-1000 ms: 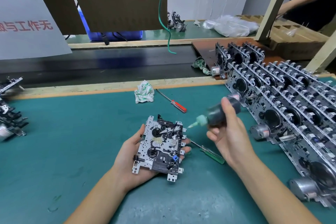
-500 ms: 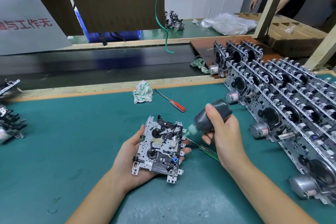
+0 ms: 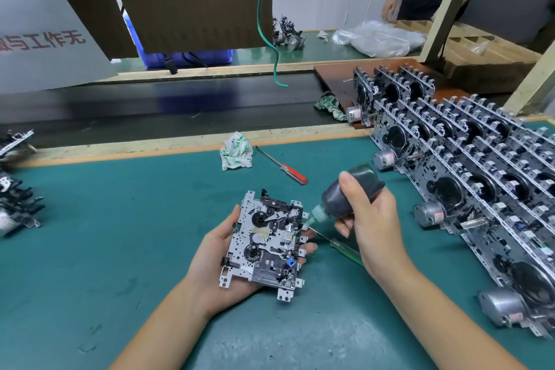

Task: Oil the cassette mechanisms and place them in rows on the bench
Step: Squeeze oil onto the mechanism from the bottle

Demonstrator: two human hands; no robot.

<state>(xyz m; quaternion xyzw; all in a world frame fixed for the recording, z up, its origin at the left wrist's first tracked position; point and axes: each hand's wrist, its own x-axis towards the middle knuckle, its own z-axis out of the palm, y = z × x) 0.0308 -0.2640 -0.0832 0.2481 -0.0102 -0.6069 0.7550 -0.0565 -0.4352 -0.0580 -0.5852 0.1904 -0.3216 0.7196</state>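
Cradling a cassette mechanism (image 3: 265,245) face up above the green bench mat (image 3: 120,234), the left hand (image 3: 216,258) gripped it from beneath, fingertips curled over its right edge. The right hand (image 3: 371,219) was clenched around a dark oil bottle (image 3: 350,194), tilted down-left, its pale green nozzle tip touching the mechanism's right side. Finished mechanisms (image 3: 468,186) stood in rows at right. A red-handled screwdriver (image 3: 282,166), a green-handled screwdriver (image 3: 342,246) and a crumpled rag (image 3: 236,151) lay on the mat.
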